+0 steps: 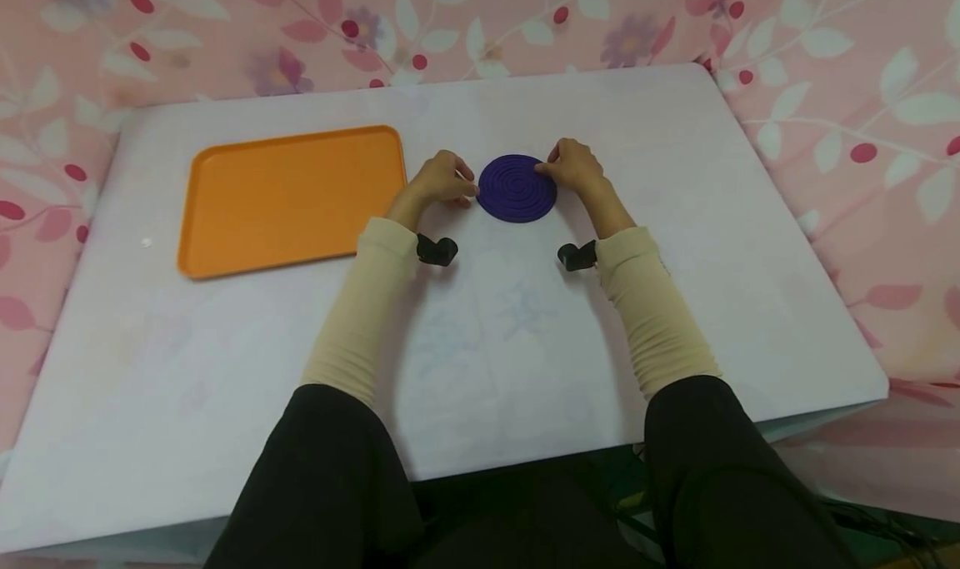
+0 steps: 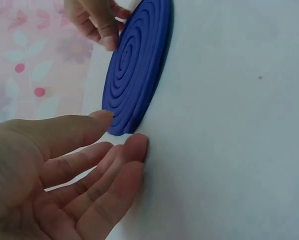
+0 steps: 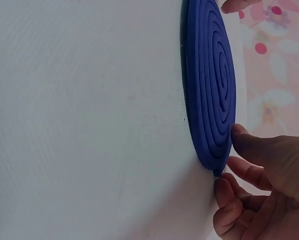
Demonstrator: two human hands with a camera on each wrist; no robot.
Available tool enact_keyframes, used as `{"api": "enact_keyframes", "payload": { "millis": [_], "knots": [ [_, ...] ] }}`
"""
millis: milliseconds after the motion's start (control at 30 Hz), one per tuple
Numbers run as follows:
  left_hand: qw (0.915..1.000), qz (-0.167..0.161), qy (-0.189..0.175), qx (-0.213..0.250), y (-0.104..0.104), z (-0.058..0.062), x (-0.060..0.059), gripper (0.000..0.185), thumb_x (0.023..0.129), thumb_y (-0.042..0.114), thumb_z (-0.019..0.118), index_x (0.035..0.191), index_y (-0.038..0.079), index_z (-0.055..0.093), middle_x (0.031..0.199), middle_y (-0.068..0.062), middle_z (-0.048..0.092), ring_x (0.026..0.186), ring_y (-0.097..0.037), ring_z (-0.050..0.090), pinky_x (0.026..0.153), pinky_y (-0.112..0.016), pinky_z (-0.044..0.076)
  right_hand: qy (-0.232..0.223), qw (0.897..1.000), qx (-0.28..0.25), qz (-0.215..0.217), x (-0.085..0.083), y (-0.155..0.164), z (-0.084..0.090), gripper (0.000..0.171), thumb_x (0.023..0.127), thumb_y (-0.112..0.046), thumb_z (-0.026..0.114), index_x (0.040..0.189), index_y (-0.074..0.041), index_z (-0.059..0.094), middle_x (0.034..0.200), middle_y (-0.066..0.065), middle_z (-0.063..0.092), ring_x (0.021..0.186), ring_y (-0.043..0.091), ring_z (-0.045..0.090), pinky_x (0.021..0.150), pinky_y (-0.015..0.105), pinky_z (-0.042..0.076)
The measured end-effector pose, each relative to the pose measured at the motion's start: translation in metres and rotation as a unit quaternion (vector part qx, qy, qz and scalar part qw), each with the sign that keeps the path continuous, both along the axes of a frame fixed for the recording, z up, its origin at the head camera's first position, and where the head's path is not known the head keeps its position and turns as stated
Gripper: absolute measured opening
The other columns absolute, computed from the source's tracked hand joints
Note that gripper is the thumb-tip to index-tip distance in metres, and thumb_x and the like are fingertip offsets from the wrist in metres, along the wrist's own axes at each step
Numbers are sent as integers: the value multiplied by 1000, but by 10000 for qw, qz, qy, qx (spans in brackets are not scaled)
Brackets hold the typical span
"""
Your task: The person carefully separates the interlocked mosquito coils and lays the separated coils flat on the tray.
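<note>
From my remote feed, I have the purple-blue coiled disc (image 1: 517,190) flat on the white desk (image 1: 487,319), between both hands and right of the orange tray (image 1: 292,198). My left hand (image 1: 444,177) is loose, its fingers (image 2: 107,205) parted and gently bent, the thumb tip at the disc's near rim (whether it truly touches, I cannot tell). My right hand (image 1: 576,166) pinches the opposite edge, thumb on the rim, the other fingers curled in beside it.
</note>
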State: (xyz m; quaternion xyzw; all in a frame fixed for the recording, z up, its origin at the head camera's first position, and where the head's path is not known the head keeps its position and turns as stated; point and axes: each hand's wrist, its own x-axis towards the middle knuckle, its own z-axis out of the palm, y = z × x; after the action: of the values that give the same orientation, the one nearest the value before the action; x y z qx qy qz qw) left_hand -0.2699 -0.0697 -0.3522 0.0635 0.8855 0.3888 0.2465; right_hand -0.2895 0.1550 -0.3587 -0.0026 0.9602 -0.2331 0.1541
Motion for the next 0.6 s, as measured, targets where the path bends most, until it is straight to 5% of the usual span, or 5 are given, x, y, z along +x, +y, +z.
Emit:
{"api": "enact_keyframes", "payload": {
  "millis": [233, 400, 600],
  "knots": [
    [9985, 276, 428, -220, 9, -6, 6, 39, 80, 11, 70, 115, 0, 57, 88, -7, 59, 68, -11, 53, 61, -17, 44, -67, 9999, -127, -23, 0, -4, 0, 41, 92, -31, 53, 117, 1, 51, 121, 16, 54, 111, 31, 50, 95, 43, 40],
    [9985, 360, 394, -89, 10, -8, 7, 41, 79, 8, 70, 117, 1, 55, 80, -3, 55, 64, -9, 49, 58, -16, 43, 44, 9992, -388, -5, 0, -2, -2, 40, 92, -26, 55, 115, 5, 51, 111, 16, 54, 105, 28, 50, 93, 38, 41],
    [9977, 490, 463, 10, 10, -16, 7, 41, 78, 7, 71, 116, 0, 57, 81, -2, 54, 65, -9, 49, 57, -15, 43, 491, 9957, -783, -34, -3, 1, -7, 31, 89, -18, 58, 108, 7, 57, 88, 7, 53, 87, 21, 50, 76, 27, 41]
  ]
}}
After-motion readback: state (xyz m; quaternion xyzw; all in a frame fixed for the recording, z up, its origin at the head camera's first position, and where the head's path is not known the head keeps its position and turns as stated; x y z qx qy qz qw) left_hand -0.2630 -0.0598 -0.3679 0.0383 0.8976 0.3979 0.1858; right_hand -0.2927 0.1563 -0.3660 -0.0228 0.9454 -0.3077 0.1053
